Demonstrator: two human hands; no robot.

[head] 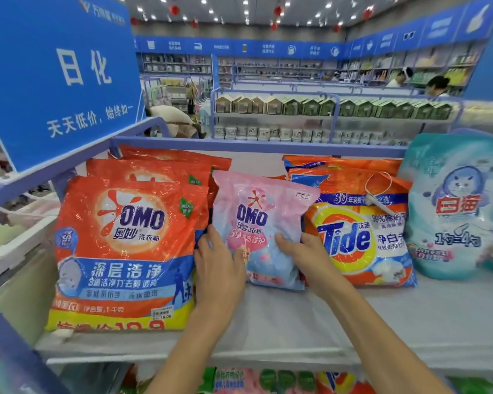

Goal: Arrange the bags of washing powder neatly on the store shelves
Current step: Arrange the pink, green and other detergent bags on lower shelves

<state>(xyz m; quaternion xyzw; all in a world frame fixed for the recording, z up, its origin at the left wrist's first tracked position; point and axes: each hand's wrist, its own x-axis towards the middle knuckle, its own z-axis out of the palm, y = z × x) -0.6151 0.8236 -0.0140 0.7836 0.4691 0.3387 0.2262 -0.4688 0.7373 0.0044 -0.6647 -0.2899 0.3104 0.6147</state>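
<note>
Both hands hold the pink bag [264, 223] upright mid-shelf: left hand [218, 265] on its left side, right hand [305, 251] gripping the lower right. Orange bags [125, 251] stacked toward the shelf [325, 322] left edge, Tide bags [362, 240] just right of pink, teal bag [456, 211] near the right edge. Blue sign [60, 75] above the left corner.

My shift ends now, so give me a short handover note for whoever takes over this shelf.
Left hand grips the pink OMO bag at its left edge; right hand grips its lower right corner.
Bag sits on the shelf between the orange OMO bags and the Tide bags; teal bag far right.
Done: those bags placed. Left: straighten the pink bag, release.
</note>
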